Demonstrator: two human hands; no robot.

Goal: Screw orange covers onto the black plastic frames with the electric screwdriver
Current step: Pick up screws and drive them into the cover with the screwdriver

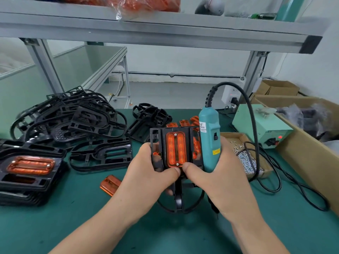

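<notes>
A green table (55,226) stands under an aluminium shelf (165,28), with a white wall behind. Black frames (73,116) lie piled far left; cardboard boxes (311,153) line the right edge. At centre, the left hand (150,173) grips a held frame (156,132) carrying an orange cover (176,149). The right hand (220,184) grips the electric screwdriver (209,136) upright, thumb on the frame. Screws (245,160) lie just right.
</notes>
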